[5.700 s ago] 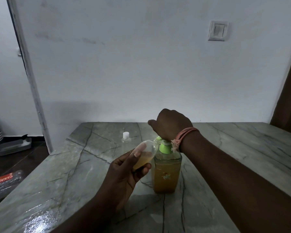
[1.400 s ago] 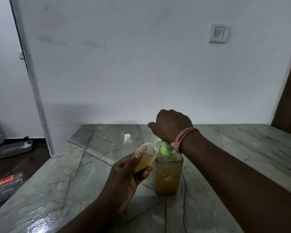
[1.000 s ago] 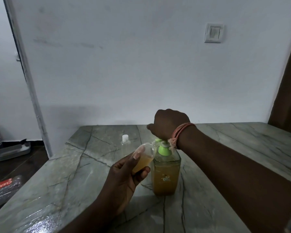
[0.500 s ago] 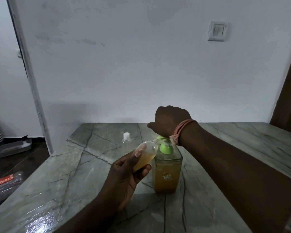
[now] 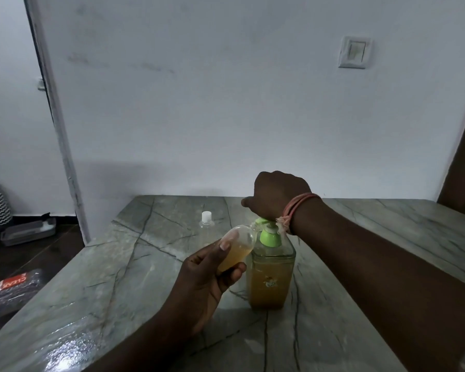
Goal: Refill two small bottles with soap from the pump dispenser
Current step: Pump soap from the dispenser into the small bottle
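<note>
A person's left hand (image 5: 204, 280) grips a small clear bottle (image 5: 236, 247), fingers (image 5: 232, 273) curled beneath its body and the thumb laid along its upper side, tilting its mouth up to the green spout of a pump dispenser (image 5: 270, 269). The bottle shows amber soap filling its lower part; its upper part looks empty, so the fill appears partly done. Just beyond its neck, the right hand (image 5: 278, 194) is closed into a loose fist bearing down on the pump head, a pink thread band (image 5: 297, 208) on the wrist. The dispenser stands upright on the grey marble bench (image 5: 118, 277), touching the tilted bottle at the spout and well filled with soap. Farther off, past the left hand's fingertips, a second small bottle (image 5: 206, 226) stands with its white cap on, apparently empty. Both small bottles look light and thin-walled, likely to flex if squeezed and turn slippery with any spilled soap; a hold around the mid-body suits them. The heavier dispenser seems steady under a straight downward press.
</note>
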